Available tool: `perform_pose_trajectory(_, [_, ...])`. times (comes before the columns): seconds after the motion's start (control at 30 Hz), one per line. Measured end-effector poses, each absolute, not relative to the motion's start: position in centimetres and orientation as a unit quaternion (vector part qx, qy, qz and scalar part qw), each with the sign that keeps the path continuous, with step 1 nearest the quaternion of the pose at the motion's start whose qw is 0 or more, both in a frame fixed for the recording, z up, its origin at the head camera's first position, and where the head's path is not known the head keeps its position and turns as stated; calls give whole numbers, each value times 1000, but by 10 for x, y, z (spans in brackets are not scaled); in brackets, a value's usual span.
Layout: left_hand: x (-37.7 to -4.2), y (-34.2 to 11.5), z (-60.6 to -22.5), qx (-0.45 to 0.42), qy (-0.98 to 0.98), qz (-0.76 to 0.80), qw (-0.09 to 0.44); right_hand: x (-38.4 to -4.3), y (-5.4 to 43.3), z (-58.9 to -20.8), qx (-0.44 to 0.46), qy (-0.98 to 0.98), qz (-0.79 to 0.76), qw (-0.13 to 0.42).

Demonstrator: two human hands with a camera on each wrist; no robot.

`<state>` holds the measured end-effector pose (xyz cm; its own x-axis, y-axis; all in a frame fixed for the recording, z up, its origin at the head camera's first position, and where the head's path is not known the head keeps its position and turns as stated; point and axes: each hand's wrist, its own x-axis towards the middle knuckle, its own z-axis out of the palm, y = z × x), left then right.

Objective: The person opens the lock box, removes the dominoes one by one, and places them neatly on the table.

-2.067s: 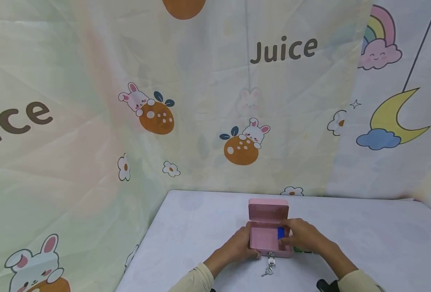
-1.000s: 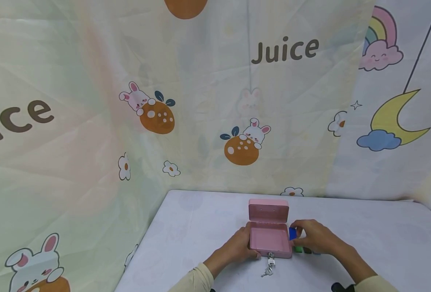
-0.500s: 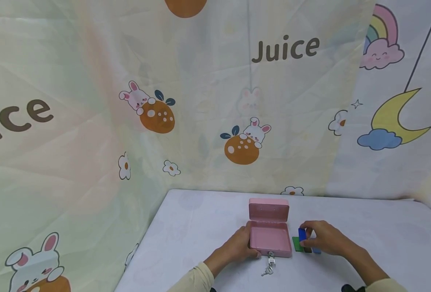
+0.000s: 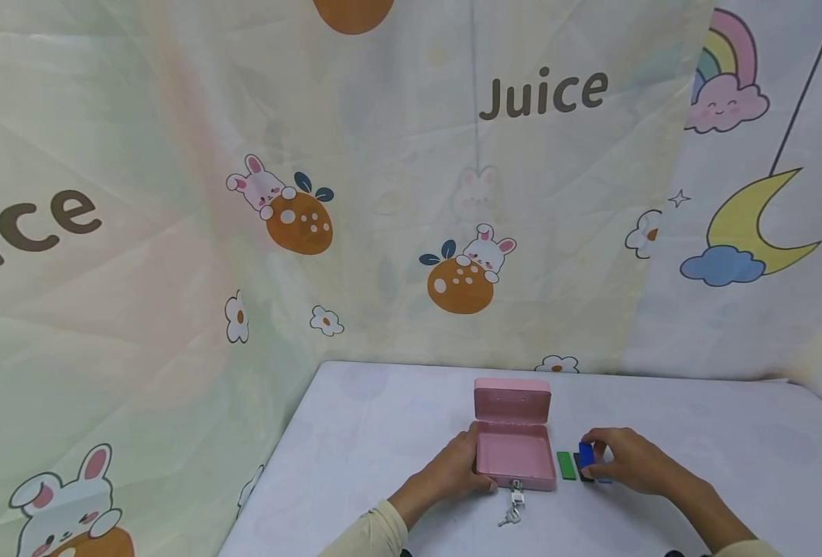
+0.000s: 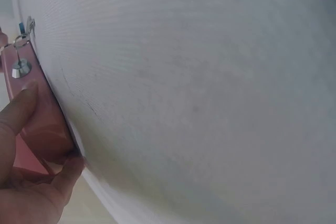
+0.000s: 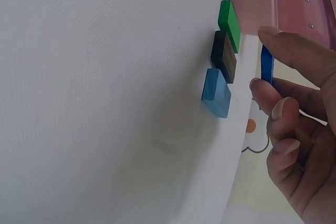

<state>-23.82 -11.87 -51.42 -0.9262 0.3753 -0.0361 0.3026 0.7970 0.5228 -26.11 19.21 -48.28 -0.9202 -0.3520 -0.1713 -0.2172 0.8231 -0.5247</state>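
Note:
A pink metal box (image 4: 515,452) stands with its lid (image 4: 512,404) raised, and nothing lies inside. My left hand (image 4: 456,466) grips the box's left side, thumb on the front wall in the left wrist view. Keys (image 4: 511,517) hang from the lock (image 5: 21,68) at the front. Between thumb and fingers my right hand (image 4: 630,462) pinches a dark blue block (image 6: 266,65), held above the table. Below it, a green block (image 6: 229,24), a dark brown block (image 6: 224,56) and a light blue block (image 6: 216,93) lie in a row right of the box.
A white cloth covers the table (image 4: 383,418). Behind it hangs a printed curtain (image 4: 383,155) with rabbits, oranges and a moon. The table's far edge meets this curtain.
My right hand has lifted the dark blue block out of the box and carried it right, over the row of blocks. My left hand and the box have stayed in place.

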Motion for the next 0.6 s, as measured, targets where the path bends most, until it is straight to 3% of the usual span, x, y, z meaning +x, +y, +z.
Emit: perform_pose_trajectory(0.6, [-239, -119, -514, 179, 945, 264, 71, -261, 208, -486, -148, 947, -253, 133])
